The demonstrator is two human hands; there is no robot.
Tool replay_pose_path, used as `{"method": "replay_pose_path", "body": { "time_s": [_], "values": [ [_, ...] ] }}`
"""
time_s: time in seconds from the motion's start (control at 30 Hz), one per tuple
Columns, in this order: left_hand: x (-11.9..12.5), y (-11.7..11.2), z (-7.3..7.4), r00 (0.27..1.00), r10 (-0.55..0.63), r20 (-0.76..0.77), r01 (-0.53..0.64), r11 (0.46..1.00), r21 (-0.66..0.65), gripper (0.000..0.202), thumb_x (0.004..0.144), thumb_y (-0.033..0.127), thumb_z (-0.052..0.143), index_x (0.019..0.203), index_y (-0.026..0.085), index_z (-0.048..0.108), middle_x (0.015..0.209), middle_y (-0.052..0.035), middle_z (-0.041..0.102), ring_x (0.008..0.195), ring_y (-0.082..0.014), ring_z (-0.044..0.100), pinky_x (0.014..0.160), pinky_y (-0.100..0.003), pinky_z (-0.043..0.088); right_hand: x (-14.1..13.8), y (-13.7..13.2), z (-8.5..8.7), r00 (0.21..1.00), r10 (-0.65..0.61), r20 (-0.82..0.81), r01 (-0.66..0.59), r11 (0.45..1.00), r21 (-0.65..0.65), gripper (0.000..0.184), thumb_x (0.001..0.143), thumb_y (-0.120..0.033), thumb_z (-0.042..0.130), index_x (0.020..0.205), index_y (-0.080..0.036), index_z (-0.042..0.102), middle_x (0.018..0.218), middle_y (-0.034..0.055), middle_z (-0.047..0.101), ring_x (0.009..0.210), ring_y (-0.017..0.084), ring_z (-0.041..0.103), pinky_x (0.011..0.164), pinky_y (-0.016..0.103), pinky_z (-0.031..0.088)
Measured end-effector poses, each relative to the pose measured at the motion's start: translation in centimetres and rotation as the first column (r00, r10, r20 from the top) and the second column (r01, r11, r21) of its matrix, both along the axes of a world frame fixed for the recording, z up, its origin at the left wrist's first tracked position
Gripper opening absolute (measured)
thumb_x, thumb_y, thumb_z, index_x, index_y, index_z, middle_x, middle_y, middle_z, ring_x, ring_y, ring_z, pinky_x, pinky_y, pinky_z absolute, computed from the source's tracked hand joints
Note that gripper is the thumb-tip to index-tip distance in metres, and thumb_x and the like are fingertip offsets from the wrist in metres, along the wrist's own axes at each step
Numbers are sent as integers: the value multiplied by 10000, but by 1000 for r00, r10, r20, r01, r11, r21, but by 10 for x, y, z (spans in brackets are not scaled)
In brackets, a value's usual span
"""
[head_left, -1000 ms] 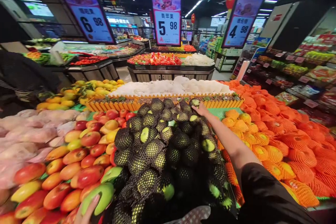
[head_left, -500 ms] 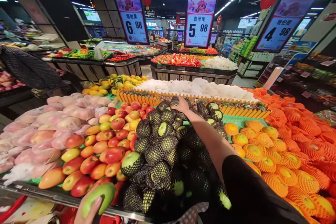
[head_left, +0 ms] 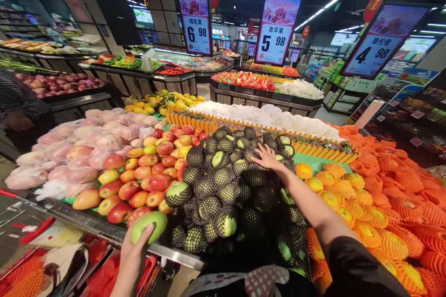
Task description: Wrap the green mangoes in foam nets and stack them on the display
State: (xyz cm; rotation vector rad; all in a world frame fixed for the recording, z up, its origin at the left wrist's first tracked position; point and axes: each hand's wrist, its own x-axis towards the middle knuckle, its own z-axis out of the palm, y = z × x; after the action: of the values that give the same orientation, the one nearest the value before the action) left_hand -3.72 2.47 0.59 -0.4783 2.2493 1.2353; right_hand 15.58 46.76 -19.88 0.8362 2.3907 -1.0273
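right hand (head_left: pixel 266 157) has drawn back from the display's far edge and now rests fingers spread on the netted green fruit pile (head_left: pixel 230 185), frame centre. left hand (head_left: pixel 134 250) stays wrapped around a bare green apple (head_left: pixel 149 226), lower left.

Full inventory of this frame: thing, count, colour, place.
Netted green apples: many, green in black mesh, centre pile.
Bare green apple: one, green, front edge of stand.
Red-yellow fruit: many, left of centre.
Bagged pink fruit: many, far left.
Netted oranges: many, orange, right.
White-wrapped fruit: many, behind yellow divider.
Price signs: three, overhead, reading 6.98, 5.98, 4.98.
Red basket: one, bottom left.
Left hand: grips the bare green apple.
Right hand: resting on the netted green apples, fingers spread.
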Motion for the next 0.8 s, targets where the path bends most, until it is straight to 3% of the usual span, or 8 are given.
{"method": "replay_pose_path", "body": {
  "time_s": [0.17, 0.37, 0.47, 0.53, 0.6, 0.67, 0.73, 0.8],
  "values": [
    [26, 4, 25, 999, 12, -46, -11, 999, 31, 829, 542, 586, 873, 1230, 194, 627, 1105, -57, 697, 1003, -265, 663, 960, -383, 535, -12, -5, 39, 993, 40, -112, -27, 993, 113, 634, 1054, -558, 277, 1586, -240, 410, 1701, 82, 239, 1580, 326, 163, 1260, 545, 149],
    [73, -16, 53, 1000, -7, -30, 6, 999, -34, 800, 559, 609, 857, 1194, 174, 638, 1055, -73, 714, 945, -260, 666, 817, -310, 546, -28, -37, 65, 981, 174, -88, -165, 981, 99, 463, 1027, -359, 393, 1248, -135, 732, 1334, 198, 674, 1396, 383, 499, 1205, 625, 267],
    [105, -21, 61, 997, 77, 3, -77, 997, -21, 814, 560, 660, 822, 1192, 181, 636, 1066, -91, 720, 934, -282, 681, 799, -323, 543, -33, -65, 103, 949, 246, -196, -227, 967, 113, 448, 1006, -337, 467, 1361, -152, 666, 1467, 166, 585, 1501, 367, 365, 1254, 620, 169],
    [124, -24, 65, 984, 146, 100, -150, 988, 32, 818, 589, 665, 799, 1227, 187, 615, 1083, -108, 717, 924, -306, 692, 786, -351, 548, -28, -93, 139, 847, 283, -450, -299, 954, 37, 473, 1017, -379, 484, 1453, -228, 588, 1552, 105, 508, 1504, 316, 378, 1252, 579, 249],
    [139, -27, 67, 959, 187, 213, -215, 970, 117, 755, 656, 641, 774, 1241, 194, 609, 1120, -118, 702, 918, -310, 693, 784, -370, 552, -16, -128, 174, 667, 296, -683, -519, 843, -141, 470, 1014, -394, 530, 1479, -334, 545, 1505, 54, 565, 1435, 265, 486, 1203, 521, 384],
    [151, -28, 67, 937, 178, 301, -252, 941, 227, 661, 717, 611, 746, 1219, 197, 629, 1167, -121, 679, 954, -305, 682, 804, -369, 549, -3, -165, 198, 541, 337, -771, -748, 613, -256, 534, 995, -432, 583, 1517, -373, 486, 1530, 32, 541, 1425, 226, 502, 1185, 439, 432],
    [160, -29, 66, 924, 134, 357, -267, 896, 355, 620, 735, 581, 738, 1212, 197, 642, 1219, -122, 655, 1054, -315, 658, 874, -370, 537, 6, -204, 208, 508, 383, -772, -827, 467, -313, 745, 932, -433, 682, 1598, -344, 359, 1650, 67, 362, 1484, 256, 427, 1190, 427, 434],
    [165, -30, 64, 908, 72, 413, -278, 840, 466, 663, 730, 548, 755, 1281, 209, 607, 1243, -119, 633, 1139, -314, 627, 965, -383, 509, 9, -242, 206, 523, 434, -734, -840, 406, -359, 980, 833, -397, 788, 1642, -331, 240, 1703, 98, 211, 1524, 312, 348, 1194, 461, 429]
  ]
}}
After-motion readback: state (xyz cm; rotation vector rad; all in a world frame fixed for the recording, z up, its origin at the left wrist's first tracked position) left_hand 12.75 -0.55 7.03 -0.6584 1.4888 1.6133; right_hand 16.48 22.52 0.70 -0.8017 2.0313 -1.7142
